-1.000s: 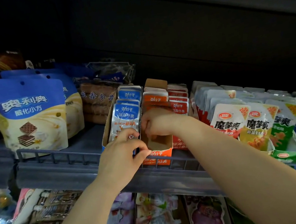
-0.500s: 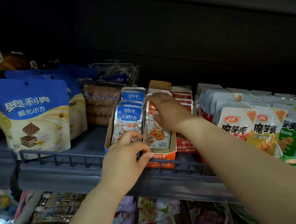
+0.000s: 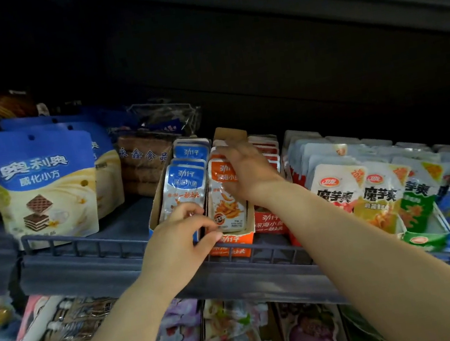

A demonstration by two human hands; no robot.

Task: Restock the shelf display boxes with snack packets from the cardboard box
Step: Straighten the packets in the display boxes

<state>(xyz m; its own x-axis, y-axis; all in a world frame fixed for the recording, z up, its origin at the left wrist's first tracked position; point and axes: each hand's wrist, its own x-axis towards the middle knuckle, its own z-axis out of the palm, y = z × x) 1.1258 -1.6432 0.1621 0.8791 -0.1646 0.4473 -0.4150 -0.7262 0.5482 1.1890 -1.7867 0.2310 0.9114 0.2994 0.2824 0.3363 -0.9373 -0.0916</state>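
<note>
Left hand (image 3: pixel 176 242): fingers curled, pinched the blue display box's (image 3: pixel 156 209) front corner.
Orange display box (image 3: pixel 233 245): looked nearly full, with an orange packet (image 3: pixel 227 202) upright at the front.
Right hand (image 3: pixel 247 172): lay over that packet's top; grip unclear.
Remaining: cardboard box unseen, so the stock left couldn't be judged.

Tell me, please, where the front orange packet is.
Head view, shelf centre: the orange packet stands frontmost in its orange display box, right of the blue packets, partly behind the right hand.

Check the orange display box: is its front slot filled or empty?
Filled: an orange packet stands upright at the front of the orange display box, the right hand touching its top.
</note>
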